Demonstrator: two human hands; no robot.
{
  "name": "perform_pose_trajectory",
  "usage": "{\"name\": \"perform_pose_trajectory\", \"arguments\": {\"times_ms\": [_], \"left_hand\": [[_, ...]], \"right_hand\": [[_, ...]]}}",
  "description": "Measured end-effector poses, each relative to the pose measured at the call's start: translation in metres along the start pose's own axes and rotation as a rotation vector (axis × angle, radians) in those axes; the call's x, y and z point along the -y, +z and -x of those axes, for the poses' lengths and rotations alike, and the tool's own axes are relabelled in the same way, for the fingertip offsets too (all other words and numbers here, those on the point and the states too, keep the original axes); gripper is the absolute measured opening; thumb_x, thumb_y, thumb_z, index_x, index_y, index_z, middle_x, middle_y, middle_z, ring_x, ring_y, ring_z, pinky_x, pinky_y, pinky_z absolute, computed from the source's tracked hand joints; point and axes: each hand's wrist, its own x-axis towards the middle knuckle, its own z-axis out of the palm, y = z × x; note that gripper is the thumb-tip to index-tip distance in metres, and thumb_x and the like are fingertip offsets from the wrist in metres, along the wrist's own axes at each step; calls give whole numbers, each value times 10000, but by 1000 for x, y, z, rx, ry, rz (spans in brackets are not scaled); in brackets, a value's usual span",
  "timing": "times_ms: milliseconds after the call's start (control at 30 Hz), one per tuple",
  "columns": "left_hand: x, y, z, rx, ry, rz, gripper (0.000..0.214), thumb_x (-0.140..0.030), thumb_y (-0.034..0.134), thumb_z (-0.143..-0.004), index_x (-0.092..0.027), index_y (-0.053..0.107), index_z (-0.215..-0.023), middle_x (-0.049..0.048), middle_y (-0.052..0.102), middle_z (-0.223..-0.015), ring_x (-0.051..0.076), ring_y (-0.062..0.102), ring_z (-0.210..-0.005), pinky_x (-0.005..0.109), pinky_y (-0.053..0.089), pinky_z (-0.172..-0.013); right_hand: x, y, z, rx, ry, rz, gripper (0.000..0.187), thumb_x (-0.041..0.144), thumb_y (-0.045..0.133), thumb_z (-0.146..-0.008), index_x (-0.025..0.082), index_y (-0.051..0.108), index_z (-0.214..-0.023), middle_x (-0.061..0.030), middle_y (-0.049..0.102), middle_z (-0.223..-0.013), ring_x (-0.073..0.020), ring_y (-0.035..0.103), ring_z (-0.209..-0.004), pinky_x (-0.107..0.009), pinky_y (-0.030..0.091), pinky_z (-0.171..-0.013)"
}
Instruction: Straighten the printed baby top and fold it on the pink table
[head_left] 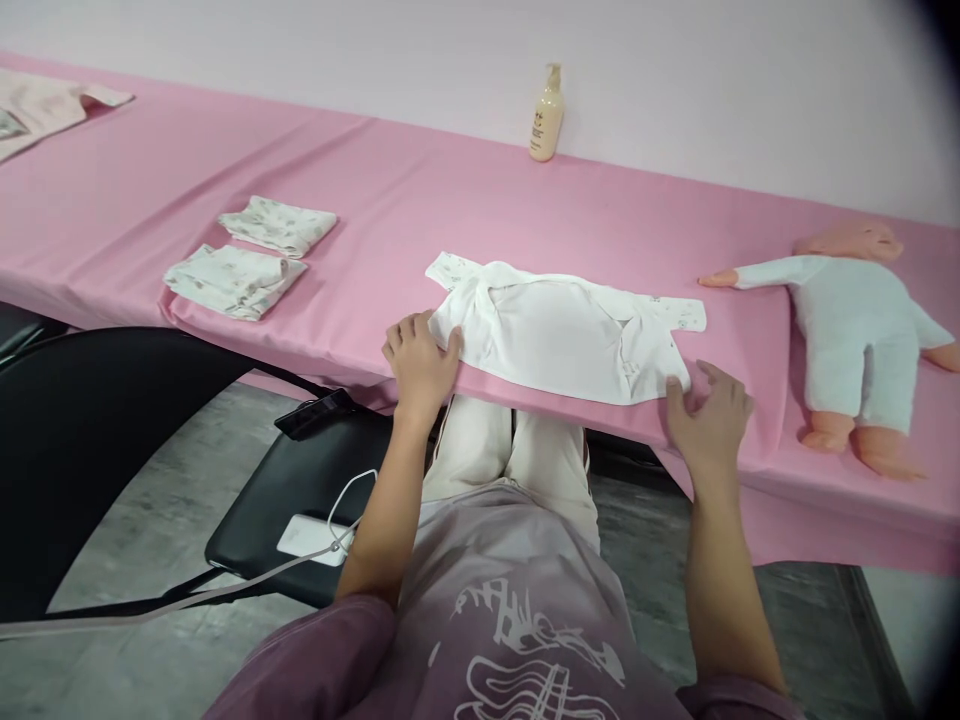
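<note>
A white baby shirt [555, 330] lies spread on the pink-covered table in front of me, its short printed sleeves sticking out on either side. My left hand [421, 365] rests at the shirt's near left corner, thumb and fingers apart, with the fingertips on the fabric's edge. At the near right corner is my right hand [709, 415]. Its thumb touches or nearly touches the cloth, while the curled fingers stay apart over the table cover.
Two folded printed cloths [236, 280] lie to the left. A baby doll [862, 320] in white lies at the right. Against the wall stands a pump bottle [546, 115]. A black chair [262, 510] holds a power bank [315, 540] with a cable. Pink fabric [45, 105] sits far left.
</note>
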Motion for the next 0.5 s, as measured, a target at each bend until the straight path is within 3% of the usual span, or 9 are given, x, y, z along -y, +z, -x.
{"name": "perform_pose_trajectory", "arguments": {"times_ms": [200, 367, 500], "left_hand": [[-7, 4, -39, 82, -85, -31, 469, -528, 682, -1030, -184, 666, -1349, 230, 672, -1470, 471, 520, -1443, 610, 341, -1282], [-6, 1, -53, 193, -49, -3, 385, -540, 671, -1018, -191, 683, -1179, 235, 694, -1452, 475, 551, -1430, 627, 326, -1263], [-2, 1, -59, 222, -50, 93, 278, -480, 659, -1018, -225, 656, -1128, 154, 777, -1268, 412, 649, -1328, 590, 329, -1262]], "right_hand": [[-19, 13, -22, 13, 137, 100, 499, 613, 608, -1000, 179, 682, -1234, -244, 733, -1250, -496, 638, -1273, -723, 428, -1177], [-15, 8, -40, 157, 211, 5, 385, 645, 679, -940, 270, 604, -889, -144, 729, -956, -385, 672, -956, -626, 532, -1034], [-18, -3, -50, 300, 287, -73, 423, 672, 721, -901, 280, 595, -803, -101, 718, -870, -323, 652, -818, -533, 554, -861]]}}
